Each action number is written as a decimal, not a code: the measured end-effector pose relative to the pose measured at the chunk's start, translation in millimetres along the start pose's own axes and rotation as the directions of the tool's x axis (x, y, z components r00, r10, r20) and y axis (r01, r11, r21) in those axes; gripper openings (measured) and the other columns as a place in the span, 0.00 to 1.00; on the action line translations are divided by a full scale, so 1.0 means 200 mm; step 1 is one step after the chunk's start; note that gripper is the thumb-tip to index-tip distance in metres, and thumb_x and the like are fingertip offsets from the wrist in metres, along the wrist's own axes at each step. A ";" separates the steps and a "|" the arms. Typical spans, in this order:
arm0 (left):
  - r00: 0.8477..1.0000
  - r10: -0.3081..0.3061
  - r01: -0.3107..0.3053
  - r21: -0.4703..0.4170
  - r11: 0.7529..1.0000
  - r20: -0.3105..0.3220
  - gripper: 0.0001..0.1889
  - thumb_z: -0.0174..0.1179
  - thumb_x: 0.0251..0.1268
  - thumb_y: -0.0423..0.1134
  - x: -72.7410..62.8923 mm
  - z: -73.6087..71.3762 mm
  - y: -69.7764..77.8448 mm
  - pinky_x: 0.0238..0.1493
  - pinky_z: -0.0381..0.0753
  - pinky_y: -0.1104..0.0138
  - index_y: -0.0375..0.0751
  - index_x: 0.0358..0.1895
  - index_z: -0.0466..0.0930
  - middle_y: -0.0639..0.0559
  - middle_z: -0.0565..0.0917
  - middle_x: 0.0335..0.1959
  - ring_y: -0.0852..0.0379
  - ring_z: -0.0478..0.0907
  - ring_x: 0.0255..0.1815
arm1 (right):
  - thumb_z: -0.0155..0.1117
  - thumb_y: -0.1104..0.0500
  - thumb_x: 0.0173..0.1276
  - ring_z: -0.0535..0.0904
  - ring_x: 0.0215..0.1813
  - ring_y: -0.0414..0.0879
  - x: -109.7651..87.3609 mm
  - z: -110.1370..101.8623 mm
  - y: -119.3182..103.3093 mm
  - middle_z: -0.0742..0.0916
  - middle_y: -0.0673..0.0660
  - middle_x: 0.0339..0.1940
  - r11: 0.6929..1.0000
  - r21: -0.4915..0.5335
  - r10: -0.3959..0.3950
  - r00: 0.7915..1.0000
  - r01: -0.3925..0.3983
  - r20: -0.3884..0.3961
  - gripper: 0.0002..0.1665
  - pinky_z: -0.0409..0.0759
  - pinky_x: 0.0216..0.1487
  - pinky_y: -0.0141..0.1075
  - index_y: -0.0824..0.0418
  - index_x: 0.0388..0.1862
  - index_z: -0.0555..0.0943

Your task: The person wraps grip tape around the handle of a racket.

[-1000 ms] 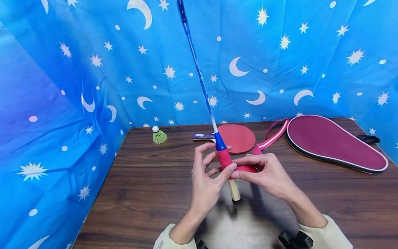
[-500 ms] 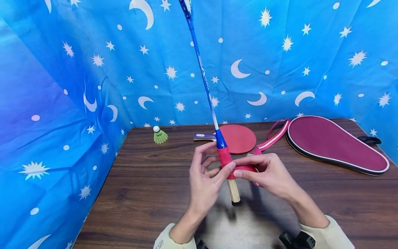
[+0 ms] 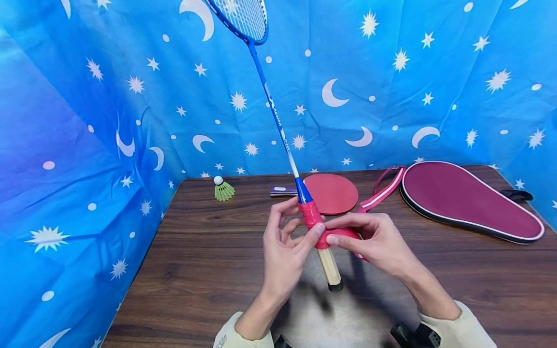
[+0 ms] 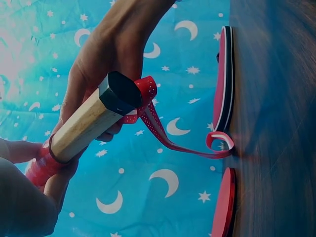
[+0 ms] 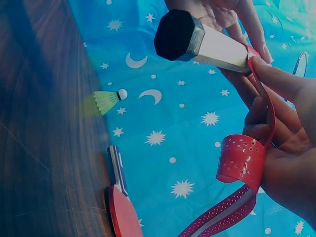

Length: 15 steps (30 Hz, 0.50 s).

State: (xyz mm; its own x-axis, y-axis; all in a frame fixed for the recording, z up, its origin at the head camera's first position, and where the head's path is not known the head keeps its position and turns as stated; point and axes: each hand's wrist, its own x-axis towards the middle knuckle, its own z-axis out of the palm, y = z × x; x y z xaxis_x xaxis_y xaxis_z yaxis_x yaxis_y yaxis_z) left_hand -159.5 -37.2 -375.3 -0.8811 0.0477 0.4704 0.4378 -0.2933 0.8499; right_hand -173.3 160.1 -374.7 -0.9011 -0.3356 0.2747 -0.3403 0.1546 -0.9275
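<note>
A badminton racket [image 3: 278, 121] is held aloft over the worktop [image 3: 196, 270], tilted so that its head is carried to the upper left and is partly cut off by the top edge of the head view. The oval frame is coloured blue and strung in white; the slim blue shaft is marked with white lettering and ended by a white band and a blue cone. The upper handle is wrapped in glossy red tape [image 5: 242, 158], pierced with small holes, while the lower handle [image 3: 329, 268] is left as bare, faceted pale wood, closed by a black end cap [image 5: 175, 34].

The wrapped part is clamped by the left grip [image 3: 283, 253], with the thumb pressed to its front. The tape is pinched between thumb and forefinger by the right grip [image 3: 378, 241]; its loose, pale-striped length is trailed to the worktop near a maroon case [image 3: 465, 200]. Behind, 1 red paddle [image 3: 332, 194] and 1 green shuttlecock [image 3: 224, 188] are seen, backed by blue cloth [image 3: 435, 63].
</note>
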 end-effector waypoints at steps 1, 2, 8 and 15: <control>1.000 -0.006 0.006 -0.008 1.000 0.003 0.32 0.67 0.59 0.25 0.00 0.00 0.00 0.42 0.83 0.53 0.45 0.66 0.66 0.43 0.73 0.57 0.41 0.79 0.53 | 0.73 0.59 0.62 0.68 0.16 0.46 0.00 0.00 0.00 0.85 0.56 0.28 1.000 -0.002 -0.006 1.000 0.006 -0.004 0.15 0.67 0.11 0.37 0.51 0.48 0.86; 1.000 -0.009 0.009 -0.013 1.000 0.008 0.32 0.66 0.60 0.25 0.00 0.00 0.00 0.43 0.83 0.53 0.45 0.66 0.66 0.43 0.72 0.58 0.40 0.79 0.53 | 0.73 0.59 0.62 0.68 0.17 0.46 0.00 0.00 -0.01 0.85 0.56 0.28 1.000 -0.004 -0.011 1.000 0.011 -0.006 0.15 0.68 0.12 0.37 0.52 0.48 0.86; 0.998 -0.047 0.049 -0.048 0.998 0.038 0.34 0.66 0.60 0.25 0.00 0.01 0.01 0.45 0.83 0.53 0.46 0.67 0.61 0.43 0.72 0.60 0.41 0.78 0.56 | 0.73 0.62 0.61 0.72 0.21 0.45 0.00 0.02 -0.01 0.86 0.56 0.33 0.999 0.006 -0.034 0.999 0.034 -0.022 0.15 0.70 0.15 0.37 0.54 0.48 0.86; 0.996 -0.067 0.070 -0.060 0.996 0.054 0.33 0.64 0.62 0.25 0.00 0.01 0.01 0.46 0.83 0.53 0.47 0.67 0.61 0.43 0.72 0.61 0.39 0.78 0.56 | 0.76 0.61 0.58 0.81 0.31 0.49 0.00 0.03 -0.01 0.88 0.54 0.38 0.999 0.028 -0.021 0.998 0.023 -0.055 0.15 0.80 0.28 0.35 0.52 0.45 0.87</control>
State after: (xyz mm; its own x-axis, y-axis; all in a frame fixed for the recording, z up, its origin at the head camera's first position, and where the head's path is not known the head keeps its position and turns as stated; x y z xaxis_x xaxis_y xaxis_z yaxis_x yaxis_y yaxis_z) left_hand -157.6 -34.9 -373.8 -0.8974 0.1189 0.4250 0.3636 -0.3464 0.8648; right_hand -172.0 154.7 -374.9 -0.9072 -0.2867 0.3078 -0.3530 0.1211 -0.9277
